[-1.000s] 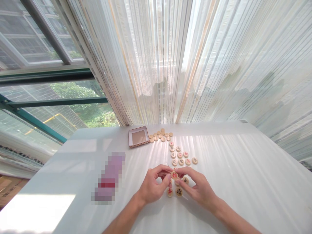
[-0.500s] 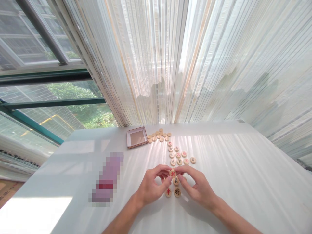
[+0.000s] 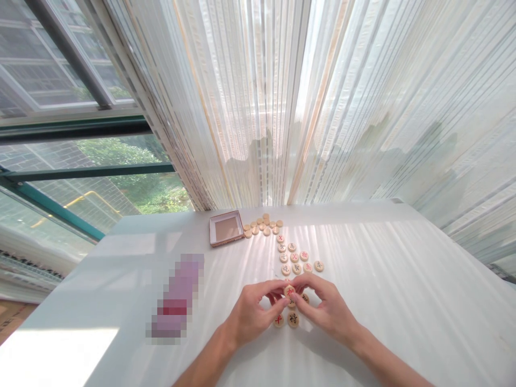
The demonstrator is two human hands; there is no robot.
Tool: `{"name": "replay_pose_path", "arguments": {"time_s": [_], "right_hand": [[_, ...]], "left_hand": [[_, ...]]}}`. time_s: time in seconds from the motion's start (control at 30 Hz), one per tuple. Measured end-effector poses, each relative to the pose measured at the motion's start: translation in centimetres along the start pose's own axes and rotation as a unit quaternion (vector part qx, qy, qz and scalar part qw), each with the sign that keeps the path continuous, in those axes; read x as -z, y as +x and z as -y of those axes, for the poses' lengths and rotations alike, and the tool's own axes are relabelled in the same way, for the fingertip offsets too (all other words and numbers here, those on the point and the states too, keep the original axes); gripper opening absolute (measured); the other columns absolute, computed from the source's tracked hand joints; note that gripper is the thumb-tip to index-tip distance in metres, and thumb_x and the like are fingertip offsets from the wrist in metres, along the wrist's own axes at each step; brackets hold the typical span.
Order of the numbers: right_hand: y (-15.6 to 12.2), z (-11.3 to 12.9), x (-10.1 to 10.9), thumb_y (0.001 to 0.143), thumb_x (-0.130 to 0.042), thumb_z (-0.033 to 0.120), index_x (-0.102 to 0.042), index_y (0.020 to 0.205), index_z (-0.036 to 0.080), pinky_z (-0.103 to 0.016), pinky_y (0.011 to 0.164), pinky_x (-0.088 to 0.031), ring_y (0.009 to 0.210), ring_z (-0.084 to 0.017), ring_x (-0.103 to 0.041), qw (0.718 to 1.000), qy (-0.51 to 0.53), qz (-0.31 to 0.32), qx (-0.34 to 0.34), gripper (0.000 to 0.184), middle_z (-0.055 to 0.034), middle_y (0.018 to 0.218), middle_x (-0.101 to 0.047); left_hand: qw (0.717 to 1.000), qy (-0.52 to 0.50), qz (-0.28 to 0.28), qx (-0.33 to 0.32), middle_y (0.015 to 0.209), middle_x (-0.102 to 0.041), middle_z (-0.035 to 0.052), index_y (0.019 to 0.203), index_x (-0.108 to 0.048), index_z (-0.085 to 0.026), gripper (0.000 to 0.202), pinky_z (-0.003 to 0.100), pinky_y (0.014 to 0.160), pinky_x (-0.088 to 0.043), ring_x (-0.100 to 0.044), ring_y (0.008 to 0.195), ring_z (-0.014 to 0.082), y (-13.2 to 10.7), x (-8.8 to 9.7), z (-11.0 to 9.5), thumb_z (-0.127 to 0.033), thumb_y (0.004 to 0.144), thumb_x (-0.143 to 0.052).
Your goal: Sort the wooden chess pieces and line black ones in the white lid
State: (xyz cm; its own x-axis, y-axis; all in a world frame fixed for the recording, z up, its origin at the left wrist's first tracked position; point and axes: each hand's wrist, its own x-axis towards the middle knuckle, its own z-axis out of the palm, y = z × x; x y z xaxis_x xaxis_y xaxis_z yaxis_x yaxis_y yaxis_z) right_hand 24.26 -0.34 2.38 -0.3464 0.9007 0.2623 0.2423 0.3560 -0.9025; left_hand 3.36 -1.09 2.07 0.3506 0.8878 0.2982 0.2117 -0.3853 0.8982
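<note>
My left hand (image 3: 258, 307) and my right hand (image 3: 322, 303) meet over the near rows of Chinese chess pieces. Between their fingertips they pinch one round wooden chess piece with a red character (image 3: 289, 291). It partly covers a black-marked piece (image 3: 291, 303) below it. Closer to me lie a red-marked piece (image 3: 278, 321), partly under my left fingers, and a black-marked piece (image 3: 293, 320). Another black-marked piece (image 3: 305, 298) shows beside my right thumb. Beyond my fingertips, rows of face-up pieces (image 3: 296, 268) spread out, some red, some black. What lies directly beneath my fingers is hidden.
An open shallow box (image 3: 212, 236) stands at the far left of the white table (image 3: 387, 301). Beside it several pieces (image 3: 266, 222) show no characters. A blurred purple item (image 3: 177, 295) lies to the left. Striped curtains (image 3: 262, 107) hang behind the table.
The held chess piece has moved slightly right and toward me, now overlapping the black-marked piece more. Both hands keep their pinch. A black-marked piece beside my right thumb shows more clearly.
</note>
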Motion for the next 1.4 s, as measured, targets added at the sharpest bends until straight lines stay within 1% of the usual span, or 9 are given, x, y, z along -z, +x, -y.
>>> {"name": "replay_pose_path", "arguments": {"time_s": [0.13, 0.27, 0.4, 0.63, 0.8, 0.9, 1.03, 1.23, 1.4], "right_hand": [[-0.01, 0.05, -0.03, 0.092, -0.067, 0.030, -0.068, 0.098, 0.022, -0.029, 0.076, -0.055, 0.080, -0.017, -0.067, 1.000, 0.003, -0.004, -0.011, 0.010, -0.0026, 0.089, -0.072], [0.07, 0.21, -0.12, 0.089, -0.070, 0.029, -0.069, 0.092, 0.022, -0.028, 0.072, -0.054, 0.074, -0.017, -0.066, 1.000, 0.005, -0.016, -0.008, 0.008, -0.0014, 0.082, -0.071], [0.09, 0.18, -0.23, 0.088, -0.071, 0.031, -0.068, 0.088, 0.021, -0.027, 0.069, -0.054, 0.071, -0.016, -0.065, 1.000, -0.001, -0.029, -0.004, 0.010, -0.0007, 0.078, -0.070], [-0.11, 0.24, -0.34, 0.092, -0.067, 0.036, -0.067, 0.084, 0.022, -0.028, 0.068, -0.054, 0.070, -0.016, -0.064, 0.999, 0.002, -0.034, -0.026, 0.016, -0.0011, 0.076, -0.069], [-0.13, 0.30, -0.23, 0.096, -0.061, 0.038, -0.069, 0.089, 0.022, -0.030, 0.071, -0.054, 0.074, -0.018, -0.066, 0.999, 0.008, -0.020, -0.029, 0.020, -0.0030, 0.081, -0.071], [-0.02, 0.32, -0.15, 0.099, -0.057, 0.038, -0.069, 0.093, 0.022, -0.031, 0.073, -0.055, 0.077, -0.019, -0.067, 0.999, 0.006, -0.017, -0.027, 0.021, -0.0042, 0.084, -0.073], [0.03, 0.47, -0.06, 0.099, -0.056, 0.034, -0.069, 0.099, 0.022, -0.031, 0.078, -0.056, 0.082, -0.020, -0.069, 0.999, 0.014, -0.012, -0.027, 0.018, -0.0053, 0.092, -0.074], [-0.04, 0.67, 0.00, 0.098, -0.057, 0.030, -0.068, 0.115, 0.022, -0.032, 0.082, -0.058, 0.088, -0.020, -0.069, 1.000, 0.024, 0.004, -0.013, 0.022, -0.0076, 0.105, -0.074], [-0.06, 0.59, 0.01, 0.097, -0.059, 0.030, -0.067, 0.120, 0.023, -0.033, 0.080, -0.059, 0.086, -0.020, -0.069, 1.000, 0.013, 0.002, -0.004, 0.025, -0.0079, 0.105, -0.074]], "left_hand": [[1.000, 0.001, 0.003, -0.017, 0.107, -0.078, 0.0068, 0.123, -0.070, -0.021, 0.032, 0.026, 0.078, -0.061, -0.072, 0.078, 0.0149, -0.01, -0.12, 0.25, -0.020, 0.091, -0.068], [0.999, 0.014, 0.016, -0.034, 0.100, -0.079, 0.0044, 0.124, -0.070, -0.022, 0.032, 0.026, 0.077, -0.060, -0.071, 0.077, 0.0148, -0.08, -0.23, 0.28, -0.019, 0.092, -0.066], [0.998, 0.037, 0.022, -0.049, 0.098, -0.079, 0.0037, 0.123, -0.070, -0.023, 0.031, 0.025, 0.077, -0.059, -0.071, 0.076, 0.0144, -0.15, -0.31, 0.19, -0.018, 0.093, -0.065], [0.996, 0.061, 0.020, -0.063, 0.095, -0.078, 0.0041, 0.119, -0.070, -0.021, 0.027, 0.026, 0.076, -0.058, -0.069, 0.074, 0.0146, -0.05, -0.31, 0.18, -0.021, 0.093, -0.065], [0.998, 0.049, 0.023, -0.027, 0.095, -0.079, 0.0052, 0.118, -0.071, -0.021, 0.026, 0.028, 0.076, -0.059, -0.069, 0.075, 0.0165, -0.06, -0.21, -0.01, -0.024, 0.093, -0.065], [0.999, 0.027, 0.010, -0.015, 0.101, -0.079, 0.0060, 0.121, -0.071, -0.021, 0.029, 0.028, 0.077, -0.059, -0.069, 0.075, 0.0158, -0.12, -0.22, 0.13, -0.024, 0.092, -0.067], [1.000, 0.013, -0.004, -0.001, 0.108, -0.078, 0.0074, 0.123, -0.070, -0.020, 0.032, 0.029, 0.079, -0.060, -0.070, 0.078, 0.0161, -0.15, -0.17, 0.36, -0.024, 0.091, -0.068], [0.999, -0.005, -0.022, 0.023, 0.098, -0.078, 0.0062, 0.123, -0.069, -0.020, 0.031, 0.029, 0.077, -0.061, -0.072, 0.076, 0.0163, -0.02, -0.17, 0.52, -0.026, 0.092, -0.067], [0.999, -0.005, -0.018, 0.029, 0.096, -0.078, 0.0063, 0.124, -0.068, -0.019, 0.031, 0.029, 0.077, -0.061, -0.073, 0.076, 0.0166, 0.03, -0.11, 0.35, -0.027, 0.093, -0.066]]}}
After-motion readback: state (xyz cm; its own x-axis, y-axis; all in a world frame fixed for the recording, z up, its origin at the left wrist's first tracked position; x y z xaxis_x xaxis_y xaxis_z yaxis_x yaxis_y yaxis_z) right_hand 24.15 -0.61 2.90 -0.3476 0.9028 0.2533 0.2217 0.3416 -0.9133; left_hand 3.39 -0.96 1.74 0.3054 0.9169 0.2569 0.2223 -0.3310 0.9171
